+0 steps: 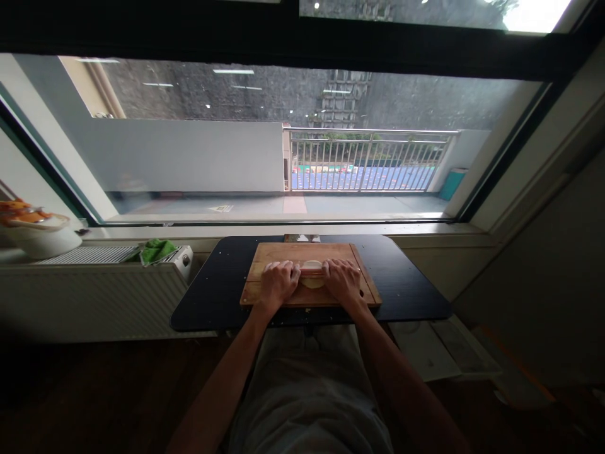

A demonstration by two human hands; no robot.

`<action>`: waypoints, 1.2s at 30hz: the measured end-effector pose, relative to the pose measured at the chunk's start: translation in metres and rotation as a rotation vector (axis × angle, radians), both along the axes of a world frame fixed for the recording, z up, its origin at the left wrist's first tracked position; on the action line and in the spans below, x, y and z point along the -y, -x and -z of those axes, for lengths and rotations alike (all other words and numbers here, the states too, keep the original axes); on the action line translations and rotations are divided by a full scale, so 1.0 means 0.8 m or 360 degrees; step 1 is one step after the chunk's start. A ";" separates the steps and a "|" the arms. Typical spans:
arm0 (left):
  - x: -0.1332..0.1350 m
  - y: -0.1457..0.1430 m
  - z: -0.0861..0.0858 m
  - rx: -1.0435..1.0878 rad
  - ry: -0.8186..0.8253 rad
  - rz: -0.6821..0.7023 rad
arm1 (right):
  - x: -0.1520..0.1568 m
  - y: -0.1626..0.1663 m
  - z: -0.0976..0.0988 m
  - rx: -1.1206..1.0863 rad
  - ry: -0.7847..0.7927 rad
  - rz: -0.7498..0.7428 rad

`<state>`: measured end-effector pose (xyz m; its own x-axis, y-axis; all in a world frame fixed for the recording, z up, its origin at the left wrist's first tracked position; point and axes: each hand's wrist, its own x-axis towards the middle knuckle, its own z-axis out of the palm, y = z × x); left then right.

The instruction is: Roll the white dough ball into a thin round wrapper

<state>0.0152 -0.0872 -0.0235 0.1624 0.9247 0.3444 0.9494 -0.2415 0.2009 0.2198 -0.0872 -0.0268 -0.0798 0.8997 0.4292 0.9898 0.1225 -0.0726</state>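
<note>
A wooden board (pixel 363 284) lies on a small black table (pixel 406 284) under a window. On the board sits a pale round of dough (pixel 312 266), with a wooden rolling pin (pixel 312 273) lying across it. My left hand (pixel 278 282) rests palm down on the pin's left end. My right hand (pixel 343 281) presses on its right end. Both hands cover the pin's ends, so only its middle shows between them.
A white radiator (pixel 85 284) stands to the left, with a green cloth (pixel 157 250) on top and a white bowl (pixel 40 236) holding something orange. A small object (pixel 301 238) lies behind the board. White sheets (pixel 435 353) lie on the floor at right.
</note>
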 end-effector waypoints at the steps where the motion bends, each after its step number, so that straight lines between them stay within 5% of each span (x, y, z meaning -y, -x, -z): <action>1: 0.004 0.002 0.001 0.0010 0.0001 0.0015 | 0.006 0.001 0.002 -0.0016 -0.0015 -0.0001; 11: 0.026 0.005 0.018 0.0048 -0.0042 0.0004 | 0.050 -0.020 0.015 0.0003 -0.0088 -0.0104; 21: -0.005 -0.001 0.013 0.0058 -0.0056 -0.0027 | -0.005 -0.071 0.005 0.0251 0.0095 -0.0288; 36: -0.088 0.006 0.002 -0.0146 0.0115 -0.0023 | -0.085 -0.062 -0.003 -0.0122 0.0284 0.0069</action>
